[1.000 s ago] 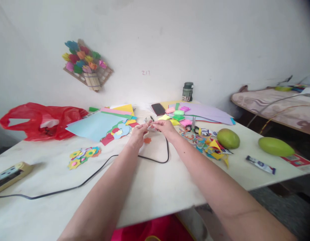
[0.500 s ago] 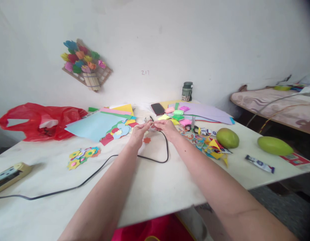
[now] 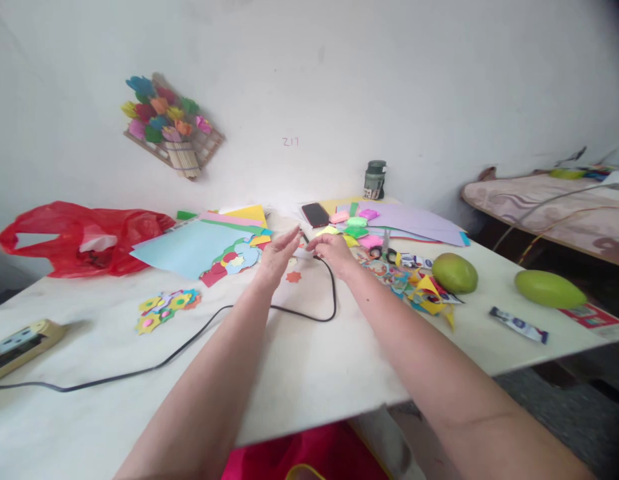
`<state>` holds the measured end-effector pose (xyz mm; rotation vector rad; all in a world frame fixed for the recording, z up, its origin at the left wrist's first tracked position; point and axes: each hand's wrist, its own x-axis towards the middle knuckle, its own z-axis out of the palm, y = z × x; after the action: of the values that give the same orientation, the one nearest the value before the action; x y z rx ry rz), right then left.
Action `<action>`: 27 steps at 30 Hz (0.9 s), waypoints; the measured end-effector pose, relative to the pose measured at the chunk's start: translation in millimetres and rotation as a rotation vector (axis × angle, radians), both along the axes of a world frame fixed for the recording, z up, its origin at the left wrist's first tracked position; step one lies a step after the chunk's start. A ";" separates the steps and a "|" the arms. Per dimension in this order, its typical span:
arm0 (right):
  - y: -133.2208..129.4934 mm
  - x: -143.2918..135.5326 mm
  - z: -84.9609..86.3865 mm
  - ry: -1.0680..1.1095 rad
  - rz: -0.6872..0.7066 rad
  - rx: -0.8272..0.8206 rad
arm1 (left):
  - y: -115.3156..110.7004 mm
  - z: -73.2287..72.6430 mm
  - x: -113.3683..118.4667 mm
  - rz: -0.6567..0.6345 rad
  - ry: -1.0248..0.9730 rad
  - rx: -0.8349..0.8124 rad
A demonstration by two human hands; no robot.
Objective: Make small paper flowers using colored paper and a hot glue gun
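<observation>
Hovering left hand, fingers outstretched, right hand curled (grip unclear), scalloped orange paper

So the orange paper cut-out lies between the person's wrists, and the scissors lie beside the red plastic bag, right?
Not quite: the scissors lie right of the right hand, not beside the bag, as the head view shows; the orange cut-out is where you say.

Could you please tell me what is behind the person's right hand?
Beyond the right hand, brightly coloured packets and a phone lie on the table. Whatever the hand itself covers cannot be seen.
</observation>
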<state>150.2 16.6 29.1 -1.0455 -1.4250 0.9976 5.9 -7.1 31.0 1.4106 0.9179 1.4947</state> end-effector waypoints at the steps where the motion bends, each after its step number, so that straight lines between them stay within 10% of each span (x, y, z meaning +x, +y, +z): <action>1: 0.0 1.0 -0.1 -0.093 -0.030 0.032 | 1.4 0.7 -1.9 0.029 -0.005 0.003; 7: -3.0 -2.3 -4.7 -0.523 -0.169 0.155 | 4.9 2.3 -16.9 0.139 0.041 -0.105; 15: -8.5 -18.5 -7.0 0.061 0.202 -0.033 | 1.8 -2.6 -12.9 -0.013 -0.036 -0.287; 27: -1.5 -10.7 -11.3 0.235 0.174 -0.069 | -0.4 -5.7 -2.7 -0.020 -0.049 -0.301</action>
<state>139.5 15.1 17.8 -0.8320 -1.3104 1.2601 3.1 -7.4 25.4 1.1561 1.0469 1.3072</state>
